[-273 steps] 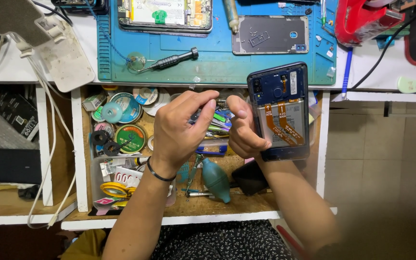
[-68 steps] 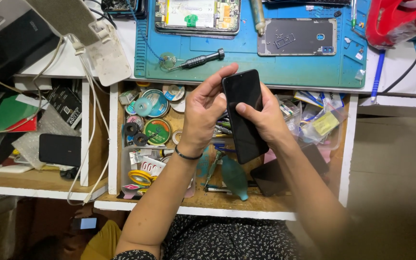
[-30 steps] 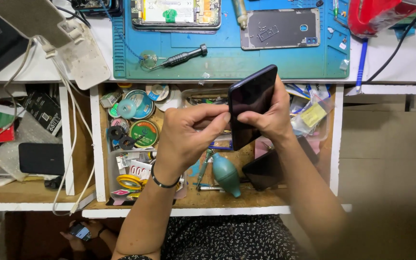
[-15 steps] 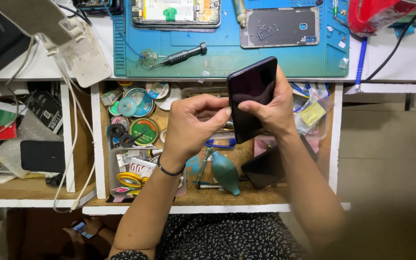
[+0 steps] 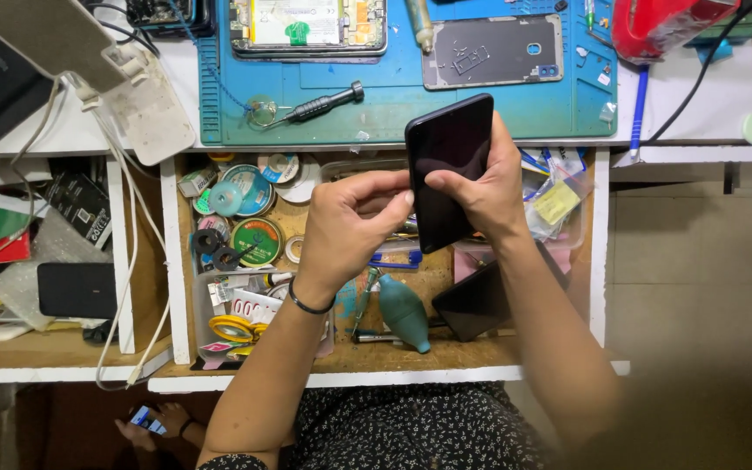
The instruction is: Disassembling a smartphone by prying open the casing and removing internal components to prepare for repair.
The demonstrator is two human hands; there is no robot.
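**Dark smartphone held in both hands above an open drawer of repair supplies**

A black smartphone [image 5: 447,170], its dark screen facing up, is held tilted in the air above an open wooden drawer [image 5: 393,348], just below the front edge of a blue repair mat [image 5: 393,113]. The right hand [image 5: 485,187] wraps round the phone's right side, its thumb lying across the glass, so the grip steadies the device. The left hand [image 5: 350,222] meets the phone's left edge with its fingers [image 5: 385,187] curled nearly closed and the tips pinched against that edge; what the tips are doing there is too small to tell.

Under the phone, the drawer holds tape rolls [image 5: 250,204] to the left, a teal air blower [image 5: 404,313] below, and another dark phone [image 5: 480,300] lying flat beside the blower. Above the phone, on the mat, lie a screwdriver [image 5: 324,103], a grey phone back cover [image 5: 491,52] and an opened handset showing its battery [image 5: 306,26]. The mat sits on a white worktop [image 5: 698,122].
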